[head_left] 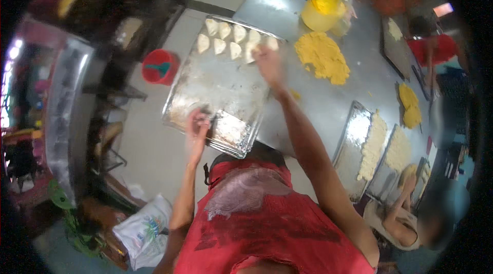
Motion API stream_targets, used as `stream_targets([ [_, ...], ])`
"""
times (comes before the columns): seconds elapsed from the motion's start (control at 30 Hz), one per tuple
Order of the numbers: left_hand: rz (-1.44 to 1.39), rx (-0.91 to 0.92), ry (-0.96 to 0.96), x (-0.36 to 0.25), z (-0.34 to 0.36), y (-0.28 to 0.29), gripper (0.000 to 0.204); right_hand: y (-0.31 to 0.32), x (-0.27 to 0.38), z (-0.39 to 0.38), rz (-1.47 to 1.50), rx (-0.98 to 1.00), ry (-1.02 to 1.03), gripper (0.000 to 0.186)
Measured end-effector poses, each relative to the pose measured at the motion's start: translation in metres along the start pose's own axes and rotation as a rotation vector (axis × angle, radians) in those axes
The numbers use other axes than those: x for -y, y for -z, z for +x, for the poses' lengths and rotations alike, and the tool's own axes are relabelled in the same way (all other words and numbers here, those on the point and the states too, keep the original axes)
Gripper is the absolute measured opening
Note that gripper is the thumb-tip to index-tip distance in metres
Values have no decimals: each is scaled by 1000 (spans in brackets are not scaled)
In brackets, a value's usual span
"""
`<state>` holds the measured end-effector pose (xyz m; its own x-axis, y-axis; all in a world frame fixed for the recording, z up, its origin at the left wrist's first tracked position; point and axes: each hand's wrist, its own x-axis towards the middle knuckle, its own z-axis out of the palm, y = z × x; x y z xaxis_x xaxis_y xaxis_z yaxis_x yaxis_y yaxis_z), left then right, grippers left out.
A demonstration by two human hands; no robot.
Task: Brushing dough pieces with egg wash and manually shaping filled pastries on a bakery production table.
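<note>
Folded, half-moon pieces of pale dough (235,51) lie in two rows at the far end of a large metal baking tray (221,81). My right hand (268,61) reaches over the tray's far right side. Its fingers look pinched on a dough piece (250,53) at the end of the nearer row, though motion blurs them. Above the tray's near left part is my left hand (198,122), with curled, smeared fingers; whether anything is in them does not show. A flattened heap of yellow filling (323,58) sits on the metal table right of the tray.
A yellow tub (321,13) stands behind the filling. Trays of pale dough pieces (374,143) and more yellow filling (409,104) occupy the right side, where a co-worker's hands (408,184) show. Left of my tray is a red bucket (158,67). A white sack (144,230) lies lower left.
</note>
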<state>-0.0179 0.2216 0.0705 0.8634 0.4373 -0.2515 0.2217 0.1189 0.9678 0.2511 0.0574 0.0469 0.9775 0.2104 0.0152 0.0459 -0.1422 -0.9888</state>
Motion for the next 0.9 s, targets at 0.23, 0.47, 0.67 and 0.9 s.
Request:
stream_targets([
  [0.23, 61, 34, 18, 4, 4, -27, 36, 14, -49, -118, -415, 185, 73, 31],
  [0.47, -898, 504, 597, -14, -27, -136, 42, 74, 45, -234, -558, 308, 481, 55],
  [0.67, -772, 702, 457, -52, -21, -231, 52, 231, -64, -200, -594, -687, -10, 26],
  [0.9, -728, 722, 563, 5, -9, -235, 49, 399, -40, -329, -1103, -675, -703, 23],
])
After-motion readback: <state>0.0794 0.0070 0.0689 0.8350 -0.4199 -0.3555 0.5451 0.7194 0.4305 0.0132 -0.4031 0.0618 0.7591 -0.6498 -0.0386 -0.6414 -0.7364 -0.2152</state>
